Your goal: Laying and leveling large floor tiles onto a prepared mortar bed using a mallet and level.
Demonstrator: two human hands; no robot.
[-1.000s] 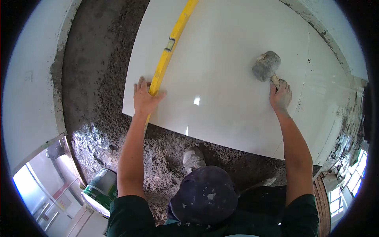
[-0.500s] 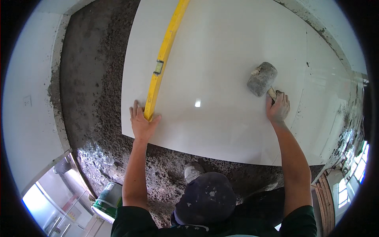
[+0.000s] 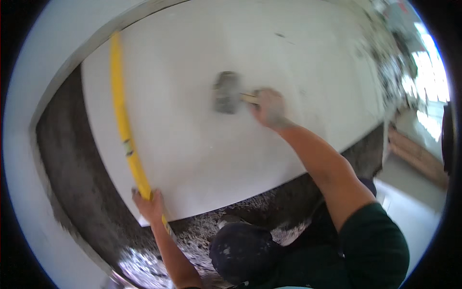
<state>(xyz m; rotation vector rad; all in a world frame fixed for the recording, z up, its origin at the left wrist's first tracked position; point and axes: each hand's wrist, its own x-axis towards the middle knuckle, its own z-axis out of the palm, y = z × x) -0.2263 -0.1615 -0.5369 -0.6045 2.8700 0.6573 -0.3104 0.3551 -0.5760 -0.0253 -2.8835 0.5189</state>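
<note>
My left hand (image 3: 150,206) is closed round the near part of a long yellow spirit level (image 3: 122,113), whose end shows past my wrist. The level lies along the left side of a large, glossy white tile (image 3: 187,159). My right hand (image 3: 270,107) grips the pale handle of a rubber mallet (image 3: 226,91) with a thick grey head. The mallet is over the middle of the tile, its head smeared by motion; whether it touches the surface I cannot tell.
Dark, rough mortar (image 3: 72,139) borders the tile on the left and along its near edge. A white wall (image 3: 29,82) curves round the left side. My dark, white-specked knee (image 3: 245,250) is near the tile's front edge. Wooden planks (image 3: 416,156) lie at the right.
The view has turned and shifted right. My right hand has carried the mallet left towards the spirit level. My left hand now wraps round the level, which sticks out past it.
</note>
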